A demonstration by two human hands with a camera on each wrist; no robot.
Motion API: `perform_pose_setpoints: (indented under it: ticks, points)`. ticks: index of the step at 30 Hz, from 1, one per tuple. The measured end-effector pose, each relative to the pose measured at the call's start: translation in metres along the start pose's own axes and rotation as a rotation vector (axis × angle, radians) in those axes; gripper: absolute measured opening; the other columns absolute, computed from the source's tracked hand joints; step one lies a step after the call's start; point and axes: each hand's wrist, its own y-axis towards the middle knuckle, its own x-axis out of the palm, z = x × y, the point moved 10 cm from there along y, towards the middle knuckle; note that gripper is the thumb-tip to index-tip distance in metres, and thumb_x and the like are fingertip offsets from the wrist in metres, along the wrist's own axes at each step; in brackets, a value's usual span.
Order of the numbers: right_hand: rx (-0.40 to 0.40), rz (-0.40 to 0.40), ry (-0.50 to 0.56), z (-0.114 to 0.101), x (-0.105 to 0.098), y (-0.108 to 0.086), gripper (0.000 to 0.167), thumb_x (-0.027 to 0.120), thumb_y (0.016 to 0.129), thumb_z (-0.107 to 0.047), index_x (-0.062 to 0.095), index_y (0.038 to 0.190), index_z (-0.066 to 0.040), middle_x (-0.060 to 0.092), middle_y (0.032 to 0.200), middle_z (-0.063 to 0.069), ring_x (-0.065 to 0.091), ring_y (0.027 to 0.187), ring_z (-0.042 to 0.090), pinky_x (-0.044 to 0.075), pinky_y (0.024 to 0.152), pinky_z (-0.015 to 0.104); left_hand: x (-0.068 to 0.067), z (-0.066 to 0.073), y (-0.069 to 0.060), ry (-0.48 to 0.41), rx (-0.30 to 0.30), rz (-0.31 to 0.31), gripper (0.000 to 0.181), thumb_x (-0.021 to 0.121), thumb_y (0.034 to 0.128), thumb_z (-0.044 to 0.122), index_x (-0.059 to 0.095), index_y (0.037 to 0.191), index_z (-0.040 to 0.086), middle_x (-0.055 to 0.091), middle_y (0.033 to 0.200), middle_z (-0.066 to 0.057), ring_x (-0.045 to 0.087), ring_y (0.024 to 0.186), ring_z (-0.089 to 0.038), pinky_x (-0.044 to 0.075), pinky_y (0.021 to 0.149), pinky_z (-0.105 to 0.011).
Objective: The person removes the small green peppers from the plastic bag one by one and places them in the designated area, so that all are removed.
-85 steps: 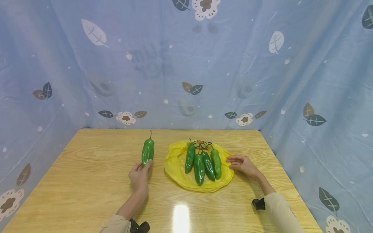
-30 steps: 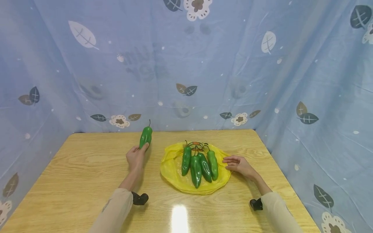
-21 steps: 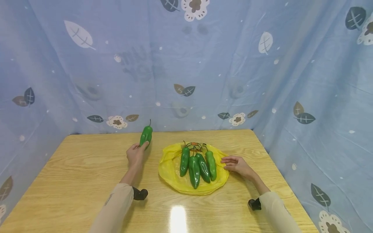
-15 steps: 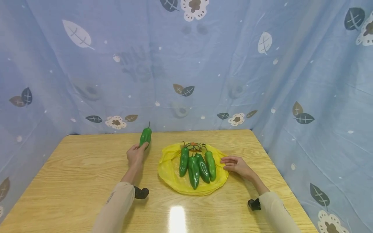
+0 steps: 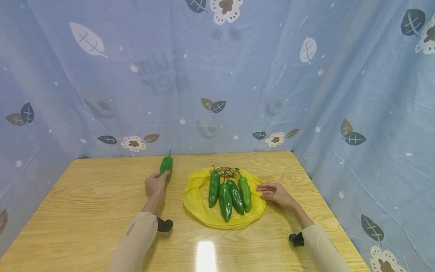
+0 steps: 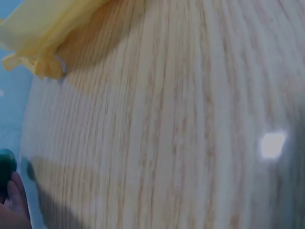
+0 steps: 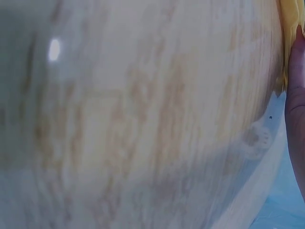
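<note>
My left hand point(image 5: 155, 184) holds a green pepper point(image 5: 166, 164) by its lower part, stem pointing away, near the back of the table on the left. In the left wrist view only a sliver of that pepper point(image 6: 6, 167) and some fingers show at the edge. Several more green peppers point(image 5: 225, 202) lie side by side on a flattened yellow plastic bag point(image 5: 204, 216). At the bag's right edge rests my right hand point(image 5: 276, 194), fingers extended and touching the plastic. The right wrist view shows part of this hand point(image 7: 296, 109) against the yellow bag point(image 7: 289, 24).
A wooden table point(image 5: 102, 211) carries everything. Blue patterned cloth point(image 5: 190, 75) hangs behind it and along both sides. Black wrist-worn devices point(image 5: 164, 225) sit on both forearms. A bright light reflection point(image 5: 205, 253) lies on the table's front part.
My left hand has carried the pepper towards the table's back, then slightly left and lower over the last half second. My right hand stays at the bag; the view shifts slightly.
</note>
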Motion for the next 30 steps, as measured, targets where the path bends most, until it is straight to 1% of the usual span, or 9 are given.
perform_pose_setpoints:
  ticks: [3, 6, 8, 10, 13, 19, 24, 27, 30]
  points:
    - [-0.006, -0.005, -0.009, -0.001, 0.001, 0.000, 0.045, 0.064, 0.089, 0.001, 0.048, 0.127, 0.018, 0.058, 0.122, 0.030, 0.064, 0.101, 0.011, 0.056, 0.084, 0.023, -0.004, -0.002, 0.001, 0.040, 0.009, 0.040, 0.037, 0.073, 0.0812, 0.030, 0.072, 0.101, -0.001, 0.069, 0.103, -0.021, 0.059, 0.072, -0.017, 0.046, 0.063, -0.025]
    - [-0.002, -0.005, -0.009, -0.001, 0.000, 0.000, 0.045, 0.064, 0.089, 0.001, 0.047, 0.127, 0.018, 0.059, 0.122, 0.029, 0.064, 0.101, 0.010, 0.056, 0.083, 0.023, -0.005, -0.002, 0.001, 0.082, 0.021, 0.063, 0.035, 0.074, 0.0806, 0.030, 0.073, 0.096, -0.001, 0.071, 0.098, -0.021, 0.061, 0.071, -0.020, 0.047, 0.062, -0.027]
    - [0.005, -0.005, -0.005, 0.000, 0.000, 0.000, 0.045, 0.064, 0.089, 0.001, 0.047, 0.128, 0.017, 0.058, 0.123, 0.030, 0.064, 0.101, 0.010, 0.056, 0.084, 0.023, -0.005, -0.001, 0.001, 0.120, 0.035, 0.079, 0.036, 0.074, 0.0803, 0.032, 0.073, 0.096, -0.001, 0.071, 0.098, -0.020, 0.064, 0.075, -0.024, 0.048, 0.065, -0.031]
    - [0.011, -0.005, 0.001, 0.001, 0.001, 0.000, 0.046, 0.064, 0.089, 0.000, 0.047, 0.128, 0.017, 0.056, 0.124, 0.031, 0.064, 0.101, 0.010, 0.056, 0.084, 0.023, -0.005, 0.001, 0.001, 0.149, 0.043, 0.095, 0.036, 0.074, 0.0797, 0.032, 0.074, 0.097, 0.000, 0.071, 0.098, -0.019, 0.065, 0.081, -0.029, 0.049, 0.069, -0.036]
    - [0.014, -0.010, 0.005, 0.001, 0.001, 0.000, 0.047, 0.064, 0.090, -0.002, 0.047, 0.129, 0.016, 0.054, 0.126, 0.033, 0.063, 0.102, 0.010, 0.056, 0.084, 0.023, -0.005, 0.002, 0.000, 0.176, 0.052, 0.119, 0.037, 0.074, 0.0789, 0.032, 0.074, 0.099, 0.002, 0.071, 0.100, -0.018, 0.065, 0.088, -0.032, 0.049, 0.077, -0.043]
    - [0.005, -0.012, 0.002, 0.000, 0.002, -0.001, 0.049, 0.065, 0.090, -0.003, 0.046, 0.129, 0.017, 0.054, 0.126, 0.033, 0.063, 0.102, 0.009, 0.056, 0.085, 0.023, -0.005, 0.003, -0.002, 0.150, 0.081, 0.135, 0.031, 0.073, 0.0803, 0.024, 0.073, 0.097, -0.002, 0.070, 0.099, -0.022, 0.065, 0.090, -0.036, 0.049, 0.082, -0.048]
    - [-0.003, -0.010, 0.003, 0.001, 0.001, -0.001, 0.048, 0.065, 0.089, -0.002, 0.046, 0.129, 0.017, 0.053, 0.126, 0.035, 0.063, 0.101, 0.008, 0.056, 0.084, 0.023, -0.004, 0.006, -0.003, 0.110, 0.123, 0.125, 0.031, 0.073, 0.0821, 0.016, 0.070, 0.101, -0.008, 0.068, 0.101, -0.027, 0.065, 0.093, -0.041, 0.051, 0.086, -0.050]
    - [-0.006, -0.012, 0.004, 0.002, 0.001, 0.000, 0.048, 0.065, 0.090, -0.002, 0.046, 0.130, 0.017, 0.052, 0.126, 0.035, 0.063, 0.102, 0.009, 0.056, 0.084, 0.023, -0.004, 0.009, -0.004, 0.103, 0.152, 0.118, 0.030, 0.074, 0.0827, 0.013, 0.069, 0.099, -0.012, 0.067, 0.100, -0.029, 0.063, 0.091, -0.041, 0.051, 0.084, -0.049]
    - [-0.009, -0.017, -0.001, 0.001, 0.001, 0.000, 0.048, 0.064, 0.090, -0.002, 0.046, 0.130, 0.017, 0.052, 0.127, 0.036, 0.063, 0.104, 0.010, 0.056, 0.084, 0.023, -0.005, 0.009, -0.005, 0.096, 0.150, 0.102, 0.031, 0.075, 0.0827, 0.013, 0.066, 0.095, -0.014, 0.066, 0.100, -0.030, 0.060, 0.088, -0.039, 0.049, 0.083, -0.047]
